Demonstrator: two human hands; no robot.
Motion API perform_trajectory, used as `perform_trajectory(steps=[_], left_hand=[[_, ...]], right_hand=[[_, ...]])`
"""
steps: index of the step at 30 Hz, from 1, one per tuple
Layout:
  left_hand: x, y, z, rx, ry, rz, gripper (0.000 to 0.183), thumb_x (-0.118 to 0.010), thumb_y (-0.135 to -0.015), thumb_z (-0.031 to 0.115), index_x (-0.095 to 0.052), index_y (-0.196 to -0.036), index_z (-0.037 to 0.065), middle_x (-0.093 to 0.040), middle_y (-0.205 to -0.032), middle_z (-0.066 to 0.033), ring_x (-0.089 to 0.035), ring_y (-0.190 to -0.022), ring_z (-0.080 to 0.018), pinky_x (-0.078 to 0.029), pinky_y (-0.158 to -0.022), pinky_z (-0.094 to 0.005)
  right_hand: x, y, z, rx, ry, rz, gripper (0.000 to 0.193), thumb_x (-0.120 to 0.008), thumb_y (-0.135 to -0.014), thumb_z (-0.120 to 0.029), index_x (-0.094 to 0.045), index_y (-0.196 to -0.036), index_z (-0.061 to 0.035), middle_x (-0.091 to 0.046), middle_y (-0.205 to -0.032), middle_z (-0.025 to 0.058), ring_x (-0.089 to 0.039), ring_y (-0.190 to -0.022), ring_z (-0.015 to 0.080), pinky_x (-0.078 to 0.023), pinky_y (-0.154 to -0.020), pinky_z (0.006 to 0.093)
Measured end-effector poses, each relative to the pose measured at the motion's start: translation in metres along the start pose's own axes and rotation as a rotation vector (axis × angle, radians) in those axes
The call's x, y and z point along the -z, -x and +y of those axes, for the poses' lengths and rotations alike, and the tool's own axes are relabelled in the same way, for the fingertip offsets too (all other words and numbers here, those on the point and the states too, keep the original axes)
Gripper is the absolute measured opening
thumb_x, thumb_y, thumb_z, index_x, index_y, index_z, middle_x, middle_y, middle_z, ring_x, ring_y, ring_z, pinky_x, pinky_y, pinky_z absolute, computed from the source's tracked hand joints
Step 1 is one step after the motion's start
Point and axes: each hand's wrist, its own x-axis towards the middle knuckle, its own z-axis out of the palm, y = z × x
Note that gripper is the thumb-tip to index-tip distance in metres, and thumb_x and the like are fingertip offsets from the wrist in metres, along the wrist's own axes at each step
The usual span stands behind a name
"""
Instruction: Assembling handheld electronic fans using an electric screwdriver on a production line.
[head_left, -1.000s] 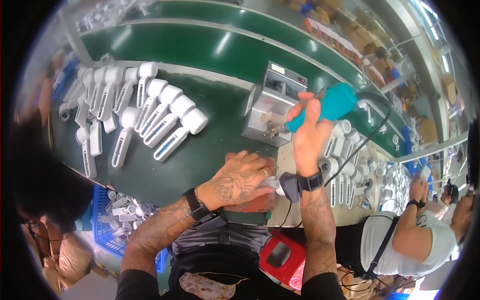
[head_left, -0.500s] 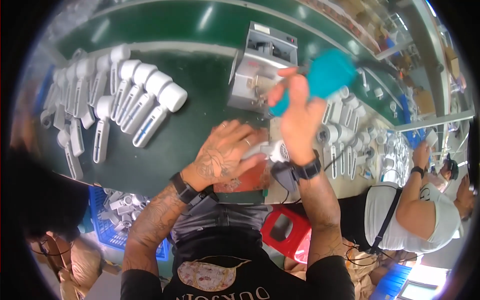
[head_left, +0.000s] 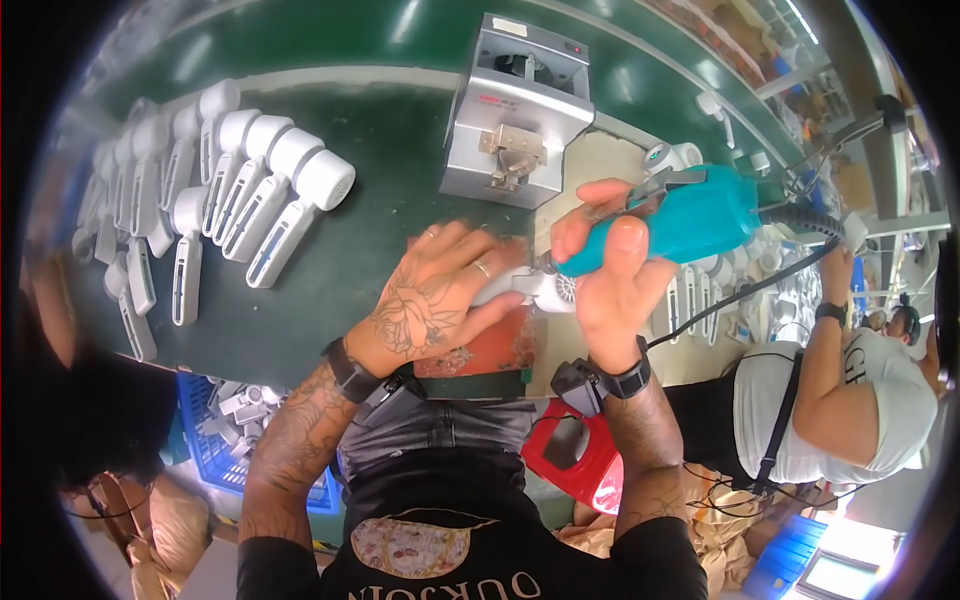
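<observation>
Under my left hand point(head_left: 425, 295) a white handheld fan point(head_left: 552, 291) lies over a red mat point(head_left: 490, 352), its round grilled head toward the right. The fingers and thumb of that hand close around its handle. In my right hand point(head_left: 622, 300) is a teal electric screwdriver point(head_left: 705, 215), gripped around its body and tilted. Its tip end comes down close to the fan's head; whether it touches a screw is hidden by the fingers.
A silver screw feeder point(head_left: 515, 110) stands beyond my hands. White fans point(head_left: 290, 220) line the green bench at left; more fans point(head_left: 690, 300) stand at right near the screwdriver cable point(head_left: 745, 293). A blue basket point(head_left: 215, 470), red stool point(head_left: 600, 470) and co-worker point(head_left: 830, 400) are close.
My right hand has brought the electric screwdriver down from near the screw feeder to the fan's head. My left hand still holds the fan on the mat. The view has shifted slightly.
</observation>
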Motion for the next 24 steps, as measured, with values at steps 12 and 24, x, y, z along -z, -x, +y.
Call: perform_trajectory(steps=[12,24], left_hand=[[0.0,-0.003,-0.001,-0.004,-0.014,-0.016,0.042,-0.069,-0.086,0.029,-0.06,-0.122,0.01,-0.059,-0.105,-0.0065,-0.055,-0.095,-0.0278,-0.045,-0.081,-0.0423],[0.007,0.001,0.001,0.0,0.015,-0.003,0.036,-0.063,-0.087,0.023,-0.061,-0.12,0.009,-0.06,-0.105,-0.0074,-0.056,-0.095,-0.028,-0.046,-0.084,-0.0415]], right_hand=[[-0.004,-0.002,0.01,-0.02,-0.077,-0.106,0.046,-0.057,-0.099,-0.043,-0.048,-0.096,0.0013,-0.054,-0.07,0.0093,-0.054,-0.061,0.0179,-0.046,-0.058,0.0324],[-0.031,-0.051,-0.018,0.113,0.154,-0.036,0.04,-0.052,-0.103,-0.037,-0.058,-0.1,0.0029,-0.057,-0.069,0.0049,-0.057,-0.063,0.014,-0.045,-0.058,0.0289]])
